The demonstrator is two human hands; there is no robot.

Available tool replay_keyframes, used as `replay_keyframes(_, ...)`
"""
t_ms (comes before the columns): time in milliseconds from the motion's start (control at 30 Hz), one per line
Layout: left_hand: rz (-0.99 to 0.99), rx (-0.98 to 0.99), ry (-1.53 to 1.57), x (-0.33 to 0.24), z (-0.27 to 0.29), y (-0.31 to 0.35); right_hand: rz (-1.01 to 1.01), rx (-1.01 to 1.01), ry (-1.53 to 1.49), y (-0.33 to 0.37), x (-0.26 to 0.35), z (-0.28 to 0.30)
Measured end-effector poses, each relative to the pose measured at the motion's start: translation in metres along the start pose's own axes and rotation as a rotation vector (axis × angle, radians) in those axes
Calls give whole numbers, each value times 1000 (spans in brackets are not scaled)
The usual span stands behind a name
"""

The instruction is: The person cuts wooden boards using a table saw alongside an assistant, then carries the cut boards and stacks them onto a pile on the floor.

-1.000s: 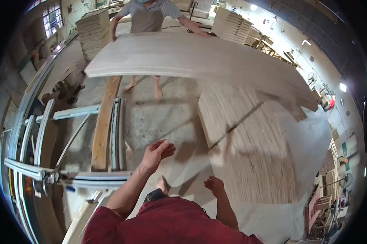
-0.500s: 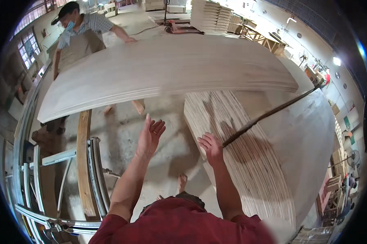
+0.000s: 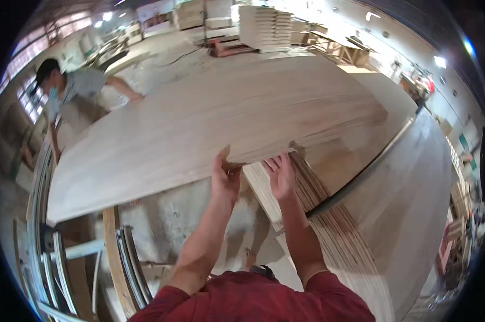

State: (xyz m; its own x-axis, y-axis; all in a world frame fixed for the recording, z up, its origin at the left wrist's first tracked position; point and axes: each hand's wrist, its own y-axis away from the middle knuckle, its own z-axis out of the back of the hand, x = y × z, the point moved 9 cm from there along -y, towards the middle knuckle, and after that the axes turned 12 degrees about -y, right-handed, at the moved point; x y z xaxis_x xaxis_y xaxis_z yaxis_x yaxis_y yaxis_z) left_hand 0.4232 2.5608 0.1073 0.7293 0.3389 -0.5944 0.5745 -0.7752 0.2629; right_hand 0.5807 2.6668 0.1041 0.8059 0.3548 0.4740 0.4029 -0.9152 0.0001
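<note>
A stack of thin plywood sheets [image 3: 210, 123] with a pale wood face spans the view, its near edge slanting down to the left. My left hand [image 3: 227, 180] is at that near edge, thumb raised over the top face and fingers curled at the rim. Just to the right, my right hand [image 3: 281, 177] has its fingers stretched apart against the same edge. How far the fingertips reach underneath is hidden. Below and to the right lies a second plywood stack [image 3: 342, 231], its many layers showing along the side.
A co-worker [image 3: 70, 102] stands at the far left, hands on the stack's edge. A dark bar [image 3: 360, 174] crosses at the right beside a large pale sheet [image 3: 403, 214]. At lower left are a wooden beam [image 3: 116, 252] and a metal frame [image 3: 87, 249]. A pallet jack [image 3: 229, 49] stands behind.
Both my hands have moved forward to the near edge of the sheets. The sheets' near edge sits closer to me, and the view has shifted. The co-worker appears further left.
</note>
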Motion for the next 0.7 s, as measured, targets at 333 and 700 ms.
replay_keyframes(333, -89, 198, 21, -23, -2, 6, -33, 30, 128, -19, -11, -5)
replay_keyframes(700, -168, -187, -60, -86, 94, 69, -81, 121, -301, -84, 74, 93)
